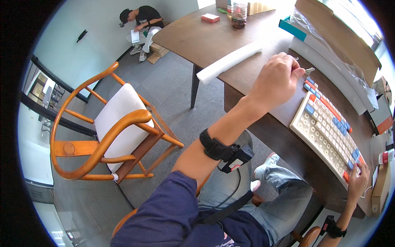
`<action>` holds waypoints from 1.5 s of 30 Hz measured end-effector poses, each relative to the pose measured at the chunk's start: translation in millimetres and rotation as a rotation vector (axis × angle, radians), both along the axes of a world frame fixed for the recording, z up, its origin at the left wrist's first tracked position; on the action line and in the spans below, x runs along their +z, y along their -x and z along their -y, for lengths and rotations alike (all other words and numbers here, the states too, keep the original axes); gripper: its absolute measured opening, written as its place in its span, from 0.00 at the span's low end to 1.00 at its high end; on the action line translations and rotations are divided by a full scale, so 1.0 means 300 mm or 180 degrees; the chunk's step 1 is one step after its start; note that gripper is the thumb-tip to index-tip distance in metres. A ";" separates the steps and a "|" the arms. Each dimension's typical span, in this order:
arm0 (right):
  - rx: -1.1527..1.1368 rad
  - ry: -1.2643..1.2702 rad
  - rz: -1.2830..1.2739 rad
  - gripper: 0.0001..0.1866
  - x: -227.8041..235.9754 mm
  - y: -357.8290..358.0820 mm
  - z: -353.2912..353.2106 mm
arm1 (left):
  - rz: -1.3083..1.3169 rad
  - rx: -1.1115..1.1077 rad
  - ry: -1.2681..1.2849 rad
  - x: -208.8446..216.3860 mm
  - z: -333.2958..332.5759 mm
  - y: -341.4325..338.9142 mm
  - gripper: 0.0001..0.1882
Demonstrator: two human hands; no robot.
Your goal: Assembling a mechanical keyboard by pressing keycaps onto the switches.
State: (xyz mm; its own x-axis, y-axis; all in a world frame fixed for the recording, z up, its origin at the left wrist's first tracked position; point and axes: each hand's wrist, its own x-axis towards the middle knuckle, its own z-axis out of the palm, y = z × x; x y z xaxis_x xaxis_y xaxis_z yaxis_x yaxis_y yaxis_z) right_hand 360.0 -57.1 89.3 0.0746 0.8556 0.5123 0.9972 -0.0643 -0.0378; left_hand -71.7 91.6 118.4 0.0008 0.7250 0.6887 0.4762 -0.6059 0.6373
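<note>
A cream keyboard (325, 129) with white, blue and orange keycaps lies slantwise along the table's near edge. Along its near side, rows stand without caps. Beyond its left end are loose blue and orange keycaps (311, 88). My left hand (283, 74) is raised over the table left of the keyboard, fingers curled into a pinch. A small shiny metal tool (309, 71) sticks out by the thumb; its exact kind is too small to tell. At the keyboard's right end, my right hand (358, 181) grips the corner, fingers bent over the orange keys.
A white foam roll (230, 61) overhangs the table edge. Behind the keyboard stands a long opened box (341, 41) with clear plastic. Farther back are a jar (239, 16) and a red-white block (210, 18). A wooden armchair (123, 127) stands left; a seated person (144, 24) is beyond.
</note>
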 end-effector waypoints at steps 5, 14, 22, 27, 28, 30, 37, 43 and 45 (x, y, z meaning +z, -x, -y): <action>-0.0121 0.0139 -0.0148 0.09 -0.014 -0.053 0.006 | 0.0036 -0.0048 -0.0086 0.002 -0.004 -0.006 0.13; 0.1035 0.0122 -0.1332 0.19 0.117 0.323 0.086 | -0.0921 -0.2294 -0.0242 0.051 0.144 -0.130 0.14; 0.1621 0.1501 -0.4111 0.14 0.116 0.472 0.105 | -0.0950 -0.2160 -0.0640 -0.002 0.243 -0.297 0.14; 0.1260 0.0543 -0.2534 0.19 0.067 0.455 0.092 | -0.0734 -0.2468 -0.0443 -0.035 0.240 -0.323 0.14; 0.1330 0.0215 -0.2650 0.18 0.065 0.454 0.087 | -0.0624 -0.2461 -0.0410 -0.041 0.246 -0.339 0.14; 0.1058 -0.0143 -0.2991 0.16 0.082 0.456 0.089 | -0.0615 -0.2441 -0.0248 -0.058 0.243 -0.361 0.13; 0.1223 -0.0441 -0.3037 0.16 -0.051 0.350 -0.062 | -0.0758 -0.1107 -0.0788 -0.173 0.096 -0.273 0.06; 0.1179 -0.0807 -0.2453 0.09 -0.044 0.431 -0.113 | -0.1102 -0.1322 -0.0837 -0.218 0.075 -0.234 0.07; 0.1247 -0.0578 -0.2278 0.10 -0.036 0.435 -0.119 | -0.1151 -0.1367 -0.0850 -0.217 0.073 -0.232 0.08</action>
State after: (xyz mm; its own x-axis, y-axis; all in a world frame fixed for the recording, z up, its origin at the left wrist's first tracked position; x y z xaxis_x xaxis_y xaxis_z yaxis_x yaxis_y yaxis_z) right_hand 229.4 -21.5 78.6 0.1488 0.7961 0.5866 0.6773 0.3502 -0.6470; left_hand -1.9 69.7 53.2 0.5213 0.4109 0.7479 0.3120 -0.9075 0.2812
